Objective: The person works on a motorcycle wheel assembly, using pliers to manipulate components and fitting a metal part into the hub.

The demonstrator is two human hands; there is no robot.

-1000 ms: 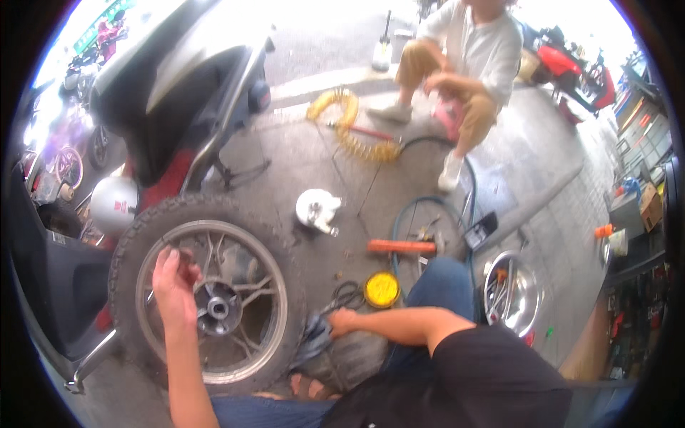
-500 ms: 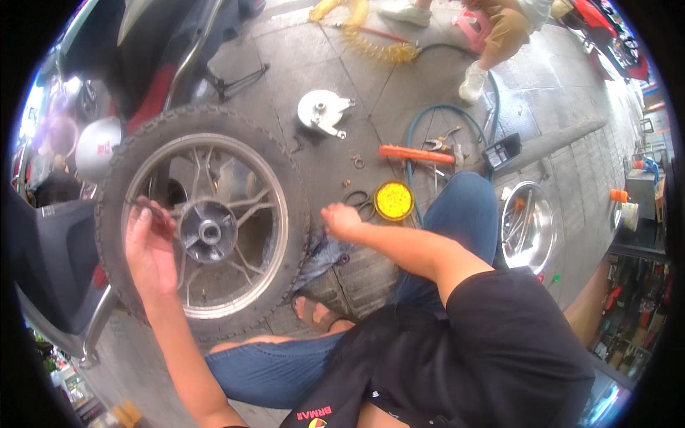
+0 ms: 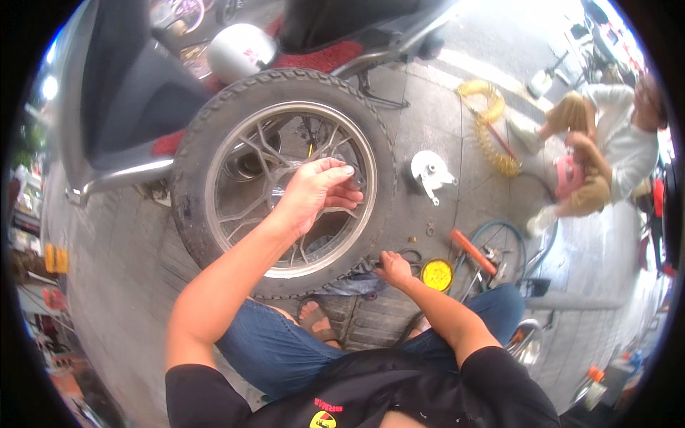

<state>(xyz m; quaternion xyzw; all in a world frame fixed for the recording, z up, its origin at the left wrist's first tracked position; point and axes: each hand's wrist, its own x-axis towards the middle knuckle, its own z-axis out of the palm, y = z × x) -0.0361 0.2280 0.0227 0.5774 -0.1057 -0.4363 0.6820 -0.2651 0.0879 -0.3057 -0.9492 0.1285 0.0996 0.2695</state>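
Observation:
A motorcycle wheel with a black knobbly tyre (image 3: 194,178) and a spoked grey metal rim (image 3: 300,271) stands before me. Over its spokes is my left hand (image 3: 317,192), thumb and fingers pinched together; a small dark thing seems to show at the fingertips, too small to name. My right hand (image 3: 394,269) is closed beside the tyre's near right edge, with something dark at its fingers that I cannot make out. Just right of that hand sits a round tub of yellow stuff (image 3: 437,275). A black looped thing (image 3: 411,255) lies between them on the pavement.
A silver brake plate (image 3: 431,171) lies right of the wheel. Farther right are an orange-handled tool (image 3: 472,251), a green hose (image 3: 519,239) and a coiled yellow hose (image 3: 492,143). Another person (image 3: 617,135) sits nearby. A motorcycle (image 3: 121,100) and white helmet (image 3: 242,53) are behind the wheel.
My view has turned, so the wheel appears farther right. My left hand has moved from the rim's left side across to its right side. My right hand is now close to the tyre's edge.

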